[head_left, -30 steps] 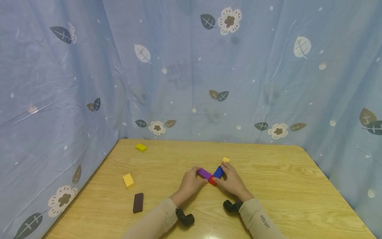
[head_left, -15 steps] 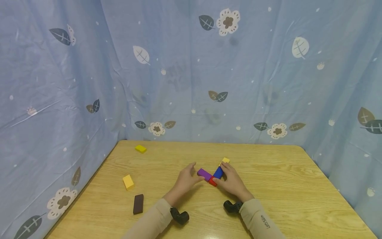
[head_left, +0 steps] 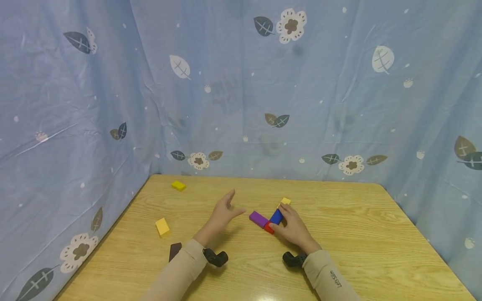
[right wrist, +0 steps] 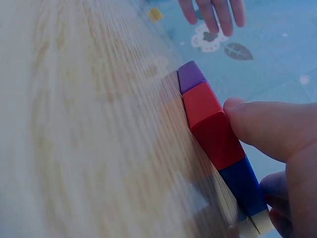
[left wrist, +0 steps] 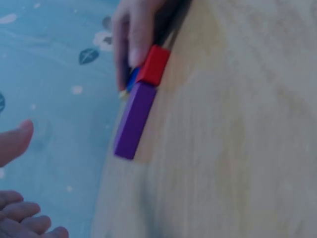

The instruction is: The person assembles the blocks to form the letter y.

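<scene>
Four-sided wooden-looking toy blocks form a V on the table. Its left arm is a purple block [head_left: 258, 219] ending against a red block [head_left: 269, 228]; from there a blue block [head_left: 276, 216] runs up to a pale yellow block [head_left: 285, 201]. My right hand [head_left: 297, 230] holds this row, its thumb on the red block [right wrist: 213, 124] and its other fingers curled by the blue block [right wrist: 244, 186]. Left of the purple block [left wrist: 134, 121], my left hand [head_left: 219, 216] is raised with fingers spread and thumb apart, nothing in it.
On the table's left side lie a yellow block [head_left: 178, 185], an orange-yellow block [head_left: 162, 227] and a dark brown block [head_left: 175, 250], partly covered by the left sleeve [head_left: 180, 263]. A blue patterned curtain [head_left: 241, 83] hangs behind the table [head_left: 339, 209] and along its sides.
My left hand has let go of the purple block and moved left, its fingers opening. The right hand stays at the red and blue blocks.
</scene>
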A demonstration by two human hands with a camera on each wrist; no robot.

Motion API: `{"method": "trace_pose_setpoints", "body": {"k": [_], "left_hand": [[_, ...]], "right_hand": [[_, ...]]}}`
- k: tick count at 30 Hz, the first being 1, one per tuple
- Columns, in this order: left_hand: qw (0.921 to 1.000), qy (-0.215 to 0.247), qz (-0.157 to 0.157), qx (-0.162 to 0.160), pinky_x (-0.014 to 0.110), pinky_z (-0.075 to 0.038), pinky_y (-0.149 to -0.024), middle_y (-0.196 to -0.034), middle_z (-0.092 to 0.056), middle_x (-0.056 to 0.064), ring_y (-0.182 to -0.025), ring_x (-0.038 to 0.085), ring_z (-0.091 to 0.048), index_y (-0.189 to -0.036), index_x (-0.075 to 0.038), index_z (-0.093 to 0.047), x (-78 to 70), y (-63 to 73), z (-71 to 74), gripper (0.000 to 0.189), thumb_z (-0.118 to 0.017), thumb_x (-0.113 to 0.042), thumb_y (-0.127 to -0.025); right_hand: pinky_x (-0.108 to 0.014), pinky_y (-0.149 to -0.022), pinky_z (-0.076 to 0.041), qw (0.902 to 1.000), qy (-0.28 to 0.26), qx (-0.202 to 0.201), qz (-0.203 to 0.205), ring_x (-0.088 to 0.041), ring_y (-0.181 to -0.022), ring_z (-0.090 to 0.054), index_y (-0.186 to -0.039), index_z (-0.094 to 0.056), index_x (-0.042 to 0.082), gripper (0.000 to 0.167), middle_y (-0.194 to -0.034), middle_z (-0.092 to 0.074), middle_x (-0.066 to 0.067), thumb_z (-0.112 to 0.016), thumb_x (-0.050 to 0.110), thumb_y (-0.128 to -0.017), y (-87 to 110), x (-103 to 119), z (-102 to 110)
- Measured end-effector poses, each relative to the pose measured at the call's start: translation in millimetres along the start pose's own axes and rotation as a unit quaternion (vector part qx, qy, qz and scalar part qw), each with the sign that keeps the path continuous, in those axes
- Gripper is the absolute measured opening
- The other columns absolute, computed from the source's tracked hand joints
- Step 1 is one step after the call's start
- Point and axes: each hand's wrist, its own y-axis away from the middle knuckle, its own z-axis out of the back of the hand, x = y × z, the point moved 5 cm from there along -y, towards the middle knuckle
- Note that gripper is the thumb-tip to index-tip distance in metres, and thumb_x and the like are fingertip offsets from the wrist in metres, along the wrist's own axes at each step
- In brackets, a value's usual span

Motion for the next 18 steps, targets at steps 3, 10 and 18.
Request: {"method": "trace_pose_setpoints", "body": {"k": [3,10,18], "left_hand": [[0.9998,0.019,-0.001,0.005,0.047,-0.023,-0.116,-0.157,-0.021,0.014,-0.143,0.034,-0.020,-0.151,-0.005,-0.021,-1.4,-1.7,7.4,0.084,-0.071,-0.023,-0.085],[0.9994,0.023,-0.014,0.023,0.047,-0.021,-0.117,-0.157,-0.019,0.012,-0.144,0.033,-0.020,-0.151,-0.005,-0.020,-4.8,-5.7,20.6,0.083,-0.070,-0.022,-0.087],[0.9999,0.011,0.004,-0.007,0.048,-0.022,-0.116,-0.157,-0.020,0.011,-0.143,0.033,-0.021,-0.151,-0.009,-0.023,5.7,-11.8,46.7,0.082,-0.070,-0.028,-0.086]], "right_hand": [[-0.057,-0.111,-0.028,1.0000,-0.002,0.002,0.001,-0.043,-0.139,-0.025,-0.140,-0.039,-0.007,0.079,-0.150,-0.032,-0.023,-0.064,0.045,-0.087,0.0,0.5,0.1],[-0.057,-0.111,-0.029,1.0000,-0.001,-0.007,0.005,-0.043,-0.139,-0.027,-0.140,-0.039,-0.007,0.080,-0.149,-0.033,-0.023,-0.065,0.045,-0.086,-0.6,-1.8,0.9],[-0.056,-0.110,-0.030,0.9999,-0.012,-0.010,0.005,-0.043,-0.138,-0.028,-0.140,-0.040,-0.007,0.080,-0.149,-0.034,-0.023,-0.067,0.044,-0.085,0.3,-3.7,-1.6]]}}
